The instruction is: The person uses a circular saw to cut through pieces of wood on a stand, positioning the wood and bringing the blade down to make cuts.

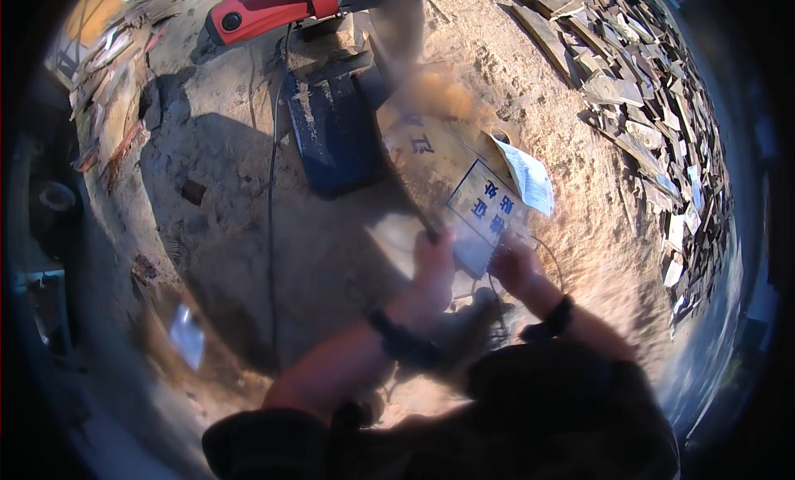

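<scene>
A tan flat panel (454, 161), with dark printed characters and a ruled box on its face, slants up and away from me. My left hand (433, 266) is closed on its near left edge, where a dark narrow rim runs along it. At the near right corner, my right hand (515, 266) is closed on the panel too. A curled white paper sheet (530, 180) lies by the panel's right side. Beyond the panel's far left stands a red-bodied power tool (261, 14) with a black plate (334, 136) in front of it. The panel's far end is smeared by a brownish blur.
Wood scraps (638, 107) are heaped along the right, with more scraps (112, 107) at the far left. A dark cable (273, 182) runs toward me across the sawdust-covered ground (228, 78). A small brown block (194, 192) and a pale bluish piece (186, 337) lie on the left.
</scene>
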{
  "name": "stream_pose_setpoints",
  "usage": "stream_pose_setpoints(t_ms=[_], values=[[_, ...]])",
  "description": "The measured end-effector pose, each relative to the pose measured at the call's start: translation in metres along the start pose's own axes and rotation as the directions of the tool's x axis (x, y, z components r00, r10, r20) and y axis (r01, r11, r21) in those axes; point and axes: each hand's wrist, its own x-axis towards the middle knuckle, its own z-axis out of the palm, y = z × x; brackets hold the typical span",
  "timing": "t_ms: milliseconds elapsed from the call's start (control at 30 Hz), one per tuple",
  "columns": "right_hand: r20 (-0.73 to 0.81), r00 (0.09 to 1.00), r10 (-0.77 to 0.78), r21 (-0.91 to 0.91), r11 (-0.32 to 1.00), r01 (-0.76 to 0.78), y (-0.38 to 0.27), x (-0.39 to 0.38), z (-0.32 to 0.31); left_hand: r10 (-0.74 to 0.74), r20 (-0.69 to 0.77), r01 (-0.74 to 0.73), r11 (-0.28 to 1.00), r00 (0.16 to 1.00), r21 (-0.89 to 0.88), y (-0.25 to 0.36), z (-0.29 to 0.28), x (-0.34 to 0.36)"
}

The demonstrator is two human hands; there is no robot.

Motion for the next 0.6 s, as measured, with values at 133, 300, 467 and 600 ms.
stream_pose_setpoints(t_ms=[133, 300, 467, 600], values=[[0.062, 0.974, -0.217, 0.226, 0.954, 0.198, -0.007, 0.009, -0.013, -0.072, 0.086, 0.040, 0.946, 0.994, 0.322, -0.020, 0.009, -0.014], [-0.112, 0.885, -0.452, 0.040, 0.888, 0.458, -0.042, 0.018, -0.045, -0.370, 0.484, -0.043, 0.759, 0.793, 0.650, 0.007, -0.017, -0.003], [-0.112, 0.652, -0.750, -0.471, 0.618, 0.630, -0.102, -0.029, -0.027, -0.006, 0.399, -0.340, 0.513, 0.917, 0.788, 0.044, -0.044, 0.034], [-0.214, 0.728, -0.652, -0.373, 0.743, 0.556, -0.138, -0.076, -0.008, 0.119, 0.323, -0.316, 0.674, 0.939, 0.668, 0.058, -0.050, 0.050]])
